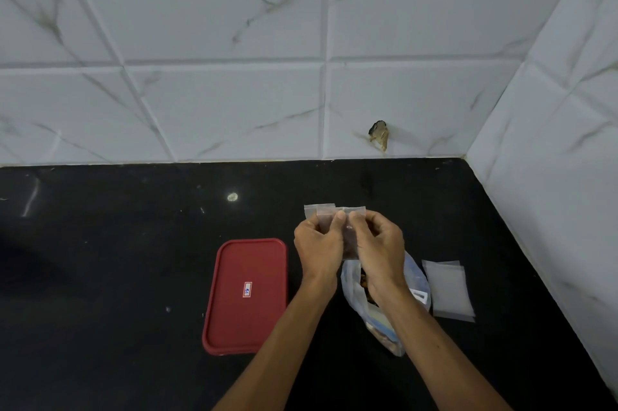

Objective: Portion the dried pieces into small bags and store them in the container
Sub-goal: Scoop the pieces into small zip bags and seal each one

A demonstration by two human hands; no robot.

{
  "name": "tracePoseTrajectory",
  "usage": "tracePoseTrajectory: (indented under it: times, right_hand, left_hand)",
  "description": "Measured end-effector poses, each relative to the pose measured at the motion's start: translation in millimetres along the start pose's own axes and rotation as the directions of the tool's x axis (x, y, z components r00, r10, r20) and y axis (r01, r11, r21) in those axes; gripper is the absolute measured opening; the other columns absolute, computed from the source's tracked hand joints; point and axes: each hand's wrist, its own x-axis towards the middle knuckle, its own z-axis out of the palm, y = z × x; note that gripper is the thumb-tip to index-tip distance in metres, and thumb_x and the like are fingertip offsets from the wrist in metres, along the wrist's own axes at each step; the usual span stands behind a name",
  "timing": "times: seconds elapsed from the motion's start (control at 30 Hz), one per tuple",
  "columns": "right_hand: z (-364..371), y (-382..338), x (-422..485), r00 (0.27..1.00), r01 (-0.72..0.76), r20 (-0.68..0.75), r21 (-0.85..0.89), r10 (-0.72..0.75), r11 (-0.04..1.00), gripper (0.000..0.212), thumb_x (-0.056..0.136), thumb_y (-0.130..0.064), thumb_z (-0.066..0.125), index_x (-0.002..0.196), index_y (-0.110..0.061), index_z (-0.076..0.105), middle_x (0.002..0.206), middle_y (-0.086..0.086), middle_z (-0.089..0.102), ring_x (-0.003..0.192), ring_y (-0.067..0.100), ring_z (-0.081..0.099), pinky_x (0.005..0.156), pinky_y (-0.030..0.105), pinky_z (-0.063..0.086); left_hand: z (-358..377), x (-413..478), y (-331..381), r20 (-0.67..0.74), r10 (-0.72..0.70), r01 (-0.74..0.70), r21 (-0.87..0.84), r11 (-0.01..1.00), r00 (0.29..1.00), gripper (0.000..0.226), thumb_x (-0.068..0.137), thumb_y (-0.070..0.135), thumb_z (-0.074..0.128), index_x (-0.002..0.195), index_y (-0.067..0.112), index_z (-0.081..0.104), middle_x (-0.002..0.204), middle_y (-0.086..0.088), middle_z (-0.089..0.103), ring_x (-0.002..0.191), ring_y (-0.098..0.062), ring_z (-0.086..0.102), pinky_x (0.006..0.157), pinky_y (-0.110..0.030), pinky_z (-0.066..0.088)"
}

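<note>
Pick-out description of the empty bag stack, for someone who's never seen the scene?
On the black countertop near the right-hand tiled wall, just right of the crumpled large plastic bag, lies the stack of empty small bags. It is flat, frosted and unheld, unlike the small bag pinched between the left hand and right hand.

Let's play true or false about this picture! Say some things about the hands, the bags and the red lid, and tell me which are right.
1. The left hand and the right hand both pinch the small clear plastic bag. True.
2. The red rectangular plastic lid lies to the right of the hands. False: it lies to their left.
3. The worktop is black. True.
4. The stack of empty clear bags sits on the red lid. False: it lies on the worktop, right of the large clear plastic bag of dark pieces.
</note>
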Motion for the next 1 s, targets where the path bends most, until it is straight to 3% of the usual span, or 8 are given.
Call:
tracePoseTrajectory:
  times: [0.23, 0.37, 0.47, 0.6, 0.8, 1.0]
  right_hand:
    - [-9, -5, 3, 0.998, -0.003, 0.056, 0.044, 0.001, 0.999, 0.006, 0.092, -0.027, 0.065, 0.093, -0.026, 0.071, 0.088, -0.010, 0.070, 0.090, 0.009, 0.067, 0.074, 0.026, 0.057]
    - [-7, -7, 2, 0.999, -0.035, 0.030, 0.089, 0.032, 0.995, 0.008, 0.092, -0.027, 0.066, 0.087, -0.026, 0.072, 0.085, -0.009, 0.071, 0.088, 0.010, 0.067, 0.080, 0.038, 0.059]
    - [-4, -7, 1, 1.000, -0.013, -0.025, 0.080, 0.015, 0.997, 0.011, 0.091, -0.025, 0.067, 0.082, -0.030, 0.071, 0.080, -0.015, 0.071, 0.084, 0.004, 0.067, 0.082, 0.039, 0.059]
    - [-7, -6, 2, 0.993, -0.077, -0.070, 0.181, 0.091, 0.980, 0.005, 0.087, -0.029, 0.072, 0.087, -0.025, 0.075, 0.084, -0.006, 0.074, 0.085, 0.013, 0.071, 0.079, 0.043, 0.061]
    - [-8, -6, 4, 0.984, -0.152, -0.056, 0.257, 0.172, 0.954, 0.004, 0.088, -0.024, 0.071, 0.087, -0.020, 0.073, 0.083, -0.004, 0.073, 0.084, 0.014, 0.071, 0.078, 0.043, 0.061]
    - [-1, -3, 3, 0.982, -0.156, -0.063, 0.255, 0.177, 0.954, 0.006, 0.089, -0.024, 0.069, 0.087, -0.020, 0.072, 0.089, -0.001, 0.071, 0.089, 0.017, 0.070, 0.077, 0.041, 0.061]
  left_hand:
    - [-10, 5, 8, 0.150, -0.046, 0.055, -0.056, 0.997, 0.988, 0.016, 0.091, 0.021, 0.075, 0.096, 0.006, 0.077, 0.089, -0.010, 0.078, 0.086, -0.024, 0.077, 0.078, -0.042, 0.064]
    - [-5, 5, 10, 0.106, -0.070, 0.078, -0.066, 0.995, 0.992, 0.013, 0.093, 0.017, 0.073, 0.093, 0.005, 0.077, 0.087, -0.012, 0.078, 0.084, -0.025, 0.077, 0.077, -0.052, 0.063]
    - [1, 1, 10, 0.066, -0.111, 0.116, -0.089, 0.989, 0.992, 0.009, 0.093, 0.017, 0.073, 0.089, 0.010, 0.078, 0.084, -0.007, 0.078, 0.080, -0.019, 0.077, 0.074, -0.045, 0.065]
    - [-2, 3, 7, 0.070, -0.098, 0.106, -0.120, 0.987, 0.993, 0.011, 0.093, 0.021, 0.073, 0.093, 0.011, 0.076, 0.088, -0.006, 0.079, 0.083, -0.018, 0.077, 0.074, -0.038, 0.064]
    - [-9, 6, 5, 0.073, -0.116, 0.127, -0.182, 0.975, 0.991, 0.021, 0.098, 0.016, 0.065, 0.083, 0.010, 0.078, 0.085, -0.011, 0.077, 0.082, -0.024, 0.075, 0.076, -0.040, 0.062]
    - [-4, 3, 5, -0.056, -0.098, 0.090, -0.136, 0.987, 0.994, 0.022, 0.097, 0.014, 0.066, 0.078, 0.010, 0.078, 0.080, -0.007, 0.077, 0.077, -0.016, 0.074, 0.073, -0.031, 0.060]
